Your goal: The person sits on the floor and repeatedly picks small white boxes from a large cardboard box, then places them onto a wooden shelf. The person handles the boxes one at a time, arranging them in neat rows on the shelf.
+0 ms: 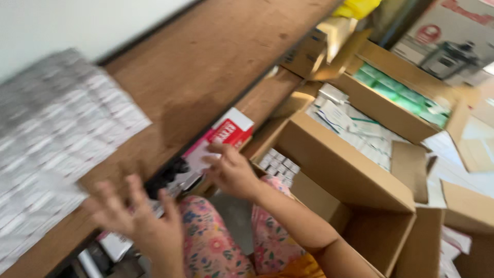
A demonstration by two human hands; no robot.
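Nearest to us, our left hand [135, 216] is raised over our lap, its fingers spread wide and holding nothing; it is blurred, but it hovers just in front of the edge of the wooden tabletop [195, 67] and close to the stack of small white boxes [56, 144] that covers the tabletop's near left part. A little farther on, our right hand [230, 172] reaches under the tabletop's edge, fingertips pinching the lower end of a red and white carton [226, 131], which sits tilted in the dark space below the wood. We judge that we are at the step of handling this carton at its slot. The next move seems to call for a firmer grip with the right hand, and the free left hand could steady it. Just beside the right hand, an open cardboard box [339, 164] holds rows of small white packs [280, 163]. Beyond it stand another box of white packets [355, 131] and one of green packs [401, 92].
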